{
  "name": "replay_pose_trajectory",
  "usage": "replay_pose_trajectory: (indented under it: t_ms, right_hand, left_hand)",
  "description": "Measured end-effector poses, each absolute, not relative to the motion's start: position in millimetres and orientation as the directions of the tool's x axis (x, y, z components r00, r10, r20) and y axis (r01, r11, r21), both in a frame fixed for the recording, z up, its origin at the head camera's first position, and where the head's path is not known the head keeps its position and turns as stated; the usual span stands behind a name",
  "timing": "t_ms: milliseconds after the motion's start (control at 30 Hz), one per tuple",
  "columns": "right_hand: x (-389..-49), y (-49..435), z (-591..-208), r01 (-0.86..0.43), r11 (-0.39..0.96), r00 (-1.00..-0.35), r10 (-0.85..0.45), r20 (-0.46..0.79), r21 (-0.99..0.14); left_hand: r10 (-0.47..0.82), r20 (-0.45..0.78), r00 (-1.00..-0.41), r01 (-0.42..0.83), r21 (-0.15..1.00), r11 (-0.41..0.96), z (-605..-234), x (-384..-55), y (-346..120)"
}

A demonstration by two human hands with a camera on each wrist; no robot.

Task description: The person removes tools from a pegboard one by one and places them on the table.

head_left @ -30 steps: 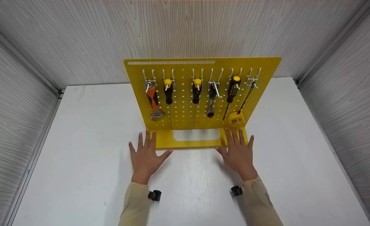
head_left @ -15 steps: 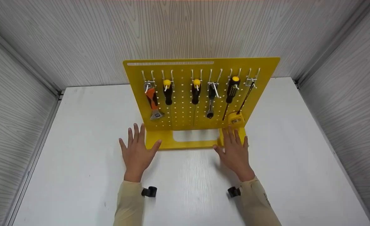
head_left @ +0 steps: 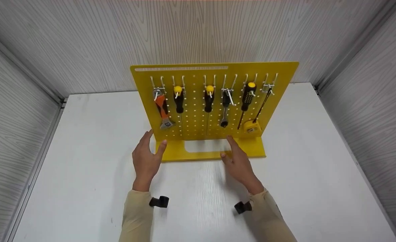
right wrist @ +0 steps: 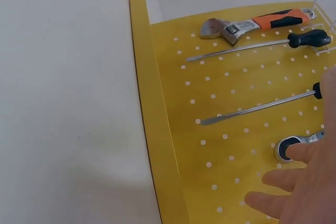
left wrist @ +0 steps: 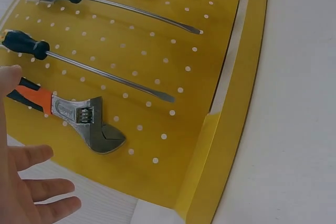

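A yellow pegboard (head_left: 193,124) stands upright on its yellow base. My left hand (head_left: 145,161) is beside its lower left corner, fingers spread and holding nothing; in the left wrist view the fingers are apart from the adjustable wrench (left wrist: 84,116). My right hand (head_left: 239,164) is over the front of the base, right of the middle, fingers extended and nothing held. Along the board hang the orange-handled wrench, two flathead screwdrivers (head_left: 179,102) (head_left: 209,102), a ratchet wrench (head_left: 225,107), a thicker black screwdriver (head_left: 249,97) and a thin dark rod (head_left: 262,106).
A yellow tape measure (head_left: 252,127) is at the board's lower right. The base (head_left: 256,148) has a long cut-out in its middle. White table (head_left: 83,161) surrounds the stand, with wood-grain panels (head_left: 198,30) behind and at both sides.
My left hand has shifted left from over the base and turned on its side. The right hand has swung left along the base and also turned edge-on. The tools hang as before.
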State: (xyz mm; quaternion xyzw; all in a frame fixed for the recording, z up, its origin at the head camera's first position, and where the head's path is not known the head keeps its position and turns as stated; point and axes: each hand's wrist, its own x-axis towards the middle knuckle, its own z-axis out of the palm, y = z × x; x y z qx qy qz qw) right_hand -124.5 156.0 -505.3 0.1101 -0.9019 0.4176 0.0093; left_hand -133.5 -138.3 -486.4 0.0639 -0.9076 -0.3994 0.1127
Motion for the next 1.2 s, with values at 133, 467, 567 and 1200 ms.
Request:
replay_pose_trajectory:
  t_ms: [133,467,567,1200]
  right_hand:
    - [-126,148,-497,-0.129,0.488,-0.983,-0.176,0.048,-0.863]
    - [-130,133,-485,-0.087,0.178,-0.964,-0.265,0.037,-0.98]
    - [-129,129,-483,-0.059,0.109,-0.949,-0.315,0.022,-0.992]
    - [-120,95,-487,-0.104,0.078,-0.88,-0.472,0.055,-0.992]
  left_hand:
    - [-0.225,0.171,-0.959,-0.012,0.771,0.636,-483,-136,-138]
    - [-0.156,0.056,-0.986,-0.009,0.92,0.391,-460,-144,-140]
    - [-0.112,0.07,-0.991,0.028,0.942,0.336,-454,-147,-139]
    - [-0.135,0.139,-0.981,0.112,0.976,0.187,-429,-164,-133]
